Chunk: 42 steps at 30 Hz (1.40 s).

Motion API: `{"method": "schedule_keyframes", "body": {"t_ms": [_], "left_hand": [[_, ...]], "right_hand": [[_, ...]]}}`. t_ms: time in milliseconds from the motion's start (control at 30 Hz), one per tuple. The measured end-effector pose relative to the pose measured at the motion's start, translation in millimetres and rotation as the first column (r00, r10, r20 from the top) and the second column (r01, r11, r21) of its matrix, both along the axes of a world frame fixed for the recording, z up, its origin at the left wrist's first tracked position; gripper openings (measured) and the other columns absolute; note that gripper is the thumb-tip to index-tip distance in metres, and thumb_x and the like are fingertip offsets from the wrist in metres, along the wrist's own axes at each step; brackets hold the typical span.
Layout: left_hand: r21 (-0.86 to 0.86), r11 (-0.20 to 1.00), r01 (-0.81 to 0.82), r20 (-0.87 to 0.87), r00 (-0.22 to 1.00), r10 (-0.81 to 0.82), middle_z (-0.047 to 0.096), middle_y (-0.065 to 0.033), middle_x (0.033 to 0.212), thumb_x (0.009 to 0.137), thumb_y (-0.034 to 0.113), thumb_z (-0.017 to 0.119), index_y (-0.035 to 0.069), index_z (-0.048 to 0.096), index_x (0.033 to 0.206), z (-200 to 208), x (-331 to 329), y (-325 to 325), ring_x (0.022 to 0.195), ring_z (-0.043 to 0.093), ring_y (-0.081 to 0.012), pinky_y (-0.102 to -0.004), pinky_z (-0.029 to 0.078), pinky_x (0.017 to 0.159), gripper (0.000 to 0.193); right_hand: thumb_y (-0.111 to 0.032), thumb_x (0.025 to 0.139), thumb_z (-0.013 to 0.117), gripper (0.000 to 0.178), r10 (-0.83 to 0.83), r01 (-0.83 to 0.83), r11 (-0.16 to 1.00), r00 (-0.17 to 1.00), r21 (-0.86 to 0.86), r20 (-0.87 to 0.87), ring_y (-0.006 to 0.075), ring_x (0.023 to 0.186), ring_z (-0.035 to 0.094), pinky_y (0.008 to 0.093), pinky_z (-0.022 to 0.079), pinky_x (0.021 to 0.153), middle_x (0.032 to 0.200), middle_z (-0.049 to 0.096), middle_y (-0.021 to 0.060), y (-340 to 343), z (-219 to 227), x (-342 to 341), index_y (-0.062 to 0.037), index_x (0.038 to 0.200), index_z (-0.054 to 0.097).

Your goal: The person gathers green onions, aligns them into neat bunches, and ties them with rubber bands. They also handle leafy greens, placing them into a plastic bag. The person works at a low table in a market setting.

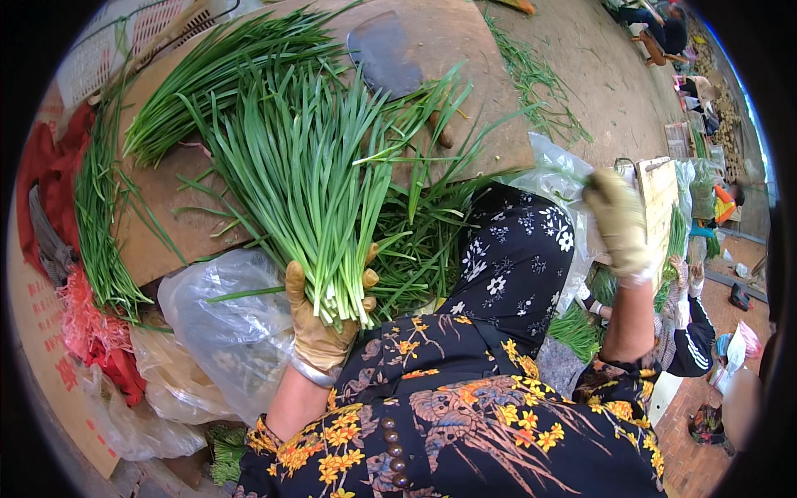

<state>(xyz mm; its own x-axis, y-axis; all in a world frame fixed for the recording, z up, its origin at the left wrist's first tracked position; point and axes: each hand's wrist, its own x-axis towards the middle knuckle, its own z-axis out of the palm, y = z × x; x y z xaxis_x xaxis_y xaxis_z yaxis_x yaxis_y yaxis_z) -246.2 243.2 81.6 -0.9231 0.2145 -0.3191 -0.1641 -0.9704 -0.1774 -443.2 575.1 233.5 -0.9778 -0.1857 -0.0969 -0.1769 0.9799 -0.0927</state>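
Observation:
My left hand [320, 324], in a tan work glove, is closed around the pale cut ends of a thick bunch of garlic chives [290, 174]. The green leaves fan away from me over a wooden board [320, 17]. Out to the right, my right hand [616, 217], gloved too, is raised beside a clear plastic bag [548, 158]. Motion smears its fingers, so whether it holds anything cannot be made out. A cleaver [386, 54] lies flat on the board beyond the bunch, its handle partly covered by leaves. Another bundle of chives [178, 116] rests at the far left.
Loose chives [419, 266] are heaped between the board and my lap. More chives [104, 216] hang over the board's left edge. Plastic bags [228, 324] and red plastic strings [87, 311] lie at left. Another person's dark sleeve [696, 332] shows at right.

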Motion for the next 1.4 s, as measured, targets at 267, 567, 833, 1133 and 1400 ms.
{"method": "schedule_keyframes", "body": {"t_ms": [267,567,833,1133,1400], "left_hand": [[-0.007,1.0,0.008,-0.009,1.0,-0.008,0.047,-0.0309,0.141,0.09,0.057,0.061,0.003,0.038,0.146,-0.3,-0.3,-0.2,0.104,0.062,-0.037,-0.0445,0.056,0.072,0.082],[-0.04,0.999,0.023,-0.004,1.0,-0.023,0.048,-0.0297,0.14,0.088,0.059,0.063,0.004,0.038,0.147,0.8,-0.1,-0.2,0.103,0.063,-0.036,-0.0447,0.057,0.073,0.085],[-0.101,0.994,0.03,0.021,0.999,-0.028,0.051,-0.0288,0.136,0.088,0.062,0.061,0.002,0.038,0.146,5.2,-1.0,0.9,0.102,0.063,-0.034,-0.0427,0.057,0.072,0.086],[-0.012,1.0,0.013,0.038,0.999,-0.013,0.051,-0.0295,0.138,0.088,0.06,0.063,0.004,0.042,0.144,0.6,1.7,0.6,0.101,0.065,-0.0365,-0.0449,0.056,0.072,0.082],[0.076,0.997,0.009,0.001,1.0,-0.009,0.046,-0.0322,0.141,0.091,0.057,0.06,0.001,0.042,0.143,-8.1,5.8,-2.0,0.105,0.061,-0.0396,-0.0473,0.053,0.077,0.078]], "right_hand": [[-0.019,0.09,0.068,0.031,-0.118,0.7,0.214,0.711,-0.682,0.693,0.0203,0.082,0.069,0.0346,0.058,0.074,0.099,0.07,0.0129,-45.0,-96.0,48.3,0.0016,0.112,0.059],[-0.034,0.083,0.077,0.048,-0.027,0.771,0.076,0.635,-0.632,0.772,0.016,0.096,0.061,0.0329,0.051,0.078,0.108,0.065,0.0045,-135.8,-190.7,49.9,-0.007,0.119,0.059],[-0.01,0.081,0.073,0.025,-0.331,0.804,0.083,0.58,-0.589,0.744,0.0175,0.075,0.064,0.0314,0.051,0.069,0.088,0.069,0.0074,-139.7,-202.6,54.3,-0.0012,0.103,0.064],[-0.007,0.089,0.06,0.02,-0.367,0.38,-0.19,0.828,-0.905,0.424,0.0213,0.077,0.067,0.0337,0.055,0.076,0.089,0.068,0.0083,-88.5,-133.3,35.2,0.0006,0.108,0.061],[-0.012,0.094,0.059,0.016,-0.283,0.606,-0.094,0.744,-0.79,0.605,0.018,0.057,0.055,0.0368,0.054,0.055,0.069,0.055,0.0034,-69.7,-120.7,-53.3,-0.0013,0.106,0.059]]}}
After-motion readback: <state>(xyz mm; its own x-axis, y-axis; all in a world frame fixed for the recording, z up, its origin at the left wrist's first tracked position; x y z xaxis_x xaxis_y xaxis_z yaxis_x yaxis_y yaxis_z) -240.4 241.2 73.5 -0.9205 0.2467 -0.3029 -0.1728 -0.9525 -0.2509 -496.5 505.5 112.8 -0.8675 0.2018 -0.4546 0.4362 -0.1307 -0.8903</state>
